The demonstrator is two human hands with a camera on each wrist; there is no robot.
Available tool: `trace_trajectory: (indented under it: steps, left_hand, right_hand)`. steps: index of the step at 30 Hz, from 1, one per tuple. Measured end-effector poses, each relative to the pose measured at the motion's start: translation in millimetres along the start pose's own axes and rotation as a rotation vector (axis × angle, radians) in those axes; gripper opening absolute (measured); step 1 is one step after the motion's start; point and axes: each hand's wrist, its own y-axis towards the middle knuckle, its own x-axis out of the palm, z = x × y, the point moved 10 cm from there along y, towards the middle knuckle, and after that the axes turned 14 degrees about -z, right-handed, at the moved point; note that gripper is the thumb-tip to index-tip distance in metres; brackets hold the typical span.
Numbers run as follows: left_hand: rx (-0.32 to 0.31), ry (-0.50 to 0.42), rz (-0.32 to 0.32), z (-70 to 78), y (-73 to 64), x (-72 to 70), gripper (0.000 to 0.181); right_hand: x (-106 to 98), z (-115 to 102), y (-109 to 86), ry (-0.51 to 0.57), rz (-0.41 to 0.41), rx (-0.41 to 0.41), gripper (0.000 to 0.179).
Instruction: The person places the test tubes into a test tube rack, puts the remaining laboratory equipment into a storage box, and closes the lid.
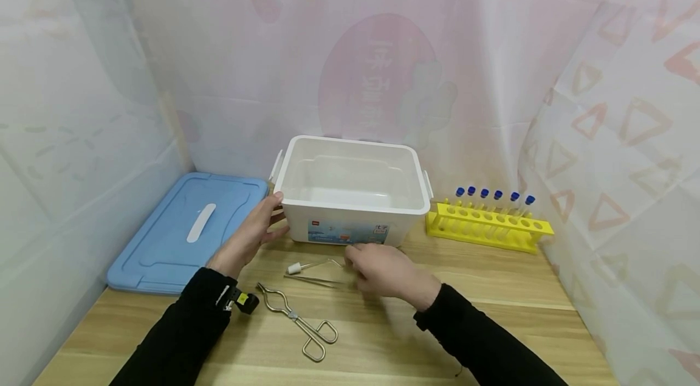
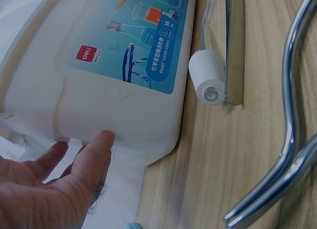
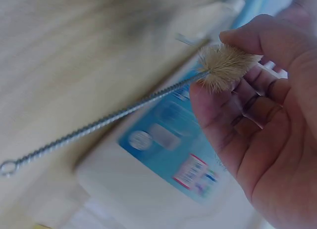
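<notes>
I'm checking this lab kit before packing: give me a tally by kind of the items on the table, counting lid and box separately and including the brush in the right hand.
Blue-capped test tubes: 6
Yellow rack: 1
Metal tongs: 1
Tweezers: 1
Bent tube with white stopper: 1
Brush: 1
White box: 1
Blue lid: 1
Total: 13

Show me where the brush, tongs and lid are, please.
Brush [image 3: 222, 67]: right wrist view, on its bristles.
Tongs [image 1: 293, 315]: head view, on the pivot.
Lid [image 1: 200, 225]: head view, on its white handle.
</notes>
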Motion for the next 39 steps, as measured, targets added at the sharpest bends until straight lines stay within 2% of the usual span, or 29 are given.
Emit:
trace_trajectory:
  steps: [9,13,24,30,39]
  left_hand:
    - [0.008,-0.004,0.007,1.1,-0.8,0.3,0.091]
    - [0.007,-0.001,0.006,0.5,-1.0,0.2,0.090]
    - [0.012,-0.001,0.001,0.5,-1.2,0.7,0.088]
    - [0.008,-0.003,0.003,0.4,-0.9,0.4,0.091]
    - [0.008,-0.003,-0.005,0.8,-0.8,0.8,0.091]
  right_hand:
    - [-58.1,-9.6,-18.1,-0.008,0.140,-0.031,0.021]
    - [-80.5,-9.5,-25.5,0.013,0.196,-0.041,0.019]
    - [-136.7,-10.9,-43.0,-0.031,0.365,-0.041,0.027]
    - [-160.8,-15.8,-46.2,-0.040,0.445,-0.074,0.026]
    - [-184.6,-11.3,-42.0,-0.036,0.511,-0.081,0.028]
